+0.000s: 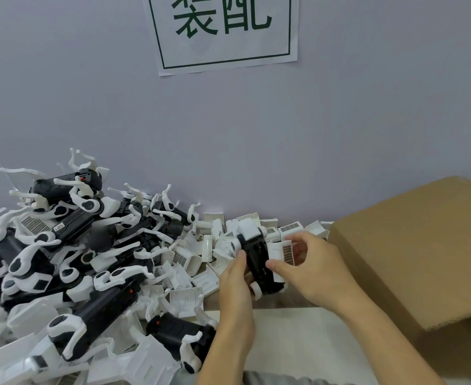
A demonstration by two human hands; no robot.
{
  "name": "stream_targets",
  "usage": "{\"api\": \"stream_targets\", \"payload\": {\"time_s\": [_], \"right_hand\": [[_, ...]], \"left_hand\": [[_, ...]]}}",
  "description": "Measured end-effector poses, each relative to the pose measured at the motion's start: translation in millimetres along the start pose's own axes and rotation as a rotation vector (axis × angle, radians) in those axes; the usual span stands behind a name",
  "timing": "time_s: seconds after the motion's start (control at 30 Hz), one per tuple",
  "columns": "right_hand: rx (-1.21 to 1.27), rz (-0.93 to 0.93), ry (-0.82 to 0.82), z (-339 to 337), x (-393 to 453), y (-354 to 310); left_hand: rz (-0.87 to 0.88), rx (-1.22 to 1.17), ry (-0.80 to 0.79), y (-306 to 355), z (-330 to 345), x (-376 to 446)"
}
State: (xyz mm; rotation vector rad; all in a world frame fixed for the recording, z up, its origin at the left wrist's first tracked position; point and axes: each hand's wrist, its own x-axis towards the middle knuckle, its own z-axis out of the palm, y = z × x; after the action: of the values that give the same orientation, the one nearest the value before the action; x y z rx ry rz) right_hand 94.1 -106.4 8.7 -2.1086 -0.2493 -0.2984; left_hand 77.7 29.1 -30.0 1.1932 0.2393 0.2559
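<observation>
Against the lilac wall (pixel 256 134), above the bench (pixel 298 332), the left hand (pixel 237 284) grips a black device body (pixel 255 258) while the right hand (pixel 315 270) pinches a white cover (pixel 279 250) against its side.

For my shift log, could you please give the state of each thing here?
Black plastic body with white cap: gripped by left hand, tilted.
White plastic cover with grid label: pinched by right hand beside the body.
Heap of black-and-white plastic units: piled loose, untouched.
</observation>
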Motion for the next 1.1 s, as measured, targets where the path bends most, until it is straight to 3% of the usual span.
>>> {"api": "stream_targets", "payload": {"time_s": [0.3,0.43,0.63,0.73,0.87,1.0,1.1], "right_hand": [[-0.073,-0.152,0.244,23.3,-5.2,-9.0],[-0.091,-0.148,0.104,26.5,-6.5,-4.4],[-0.060,-0.185,0.168,30.4,-8.6,-3.8],[-0.056,-0.206,0.052,27.5,-8.5,-2.4],[0.119,-0.193,-0.061,27.5,-9.5,1.0],[0.509,0.046,-0.192,28.4,-11.0,0.1],[0.648,0.161,-0.142,30.3,-9.9,1.4]], "left_hand": [[0.129,0.139,-0.188,-0.9,5.1,-9.0],[0.121,0.102,-0.124,2.7,4.1,-10.9],[0.134,0.117,-0.144,6.1,4.2,-13.9],[0.127,0.095,-0.112,4.8,1.3,-11.6],[0.139,0.037,-0.023,2.0,-0.5,-5.2],[0.153,0.053,-0.078,2.2,1.6,-5.3],[0.187,0.120,-0.128,1.8,3.6,-8.6]]}}
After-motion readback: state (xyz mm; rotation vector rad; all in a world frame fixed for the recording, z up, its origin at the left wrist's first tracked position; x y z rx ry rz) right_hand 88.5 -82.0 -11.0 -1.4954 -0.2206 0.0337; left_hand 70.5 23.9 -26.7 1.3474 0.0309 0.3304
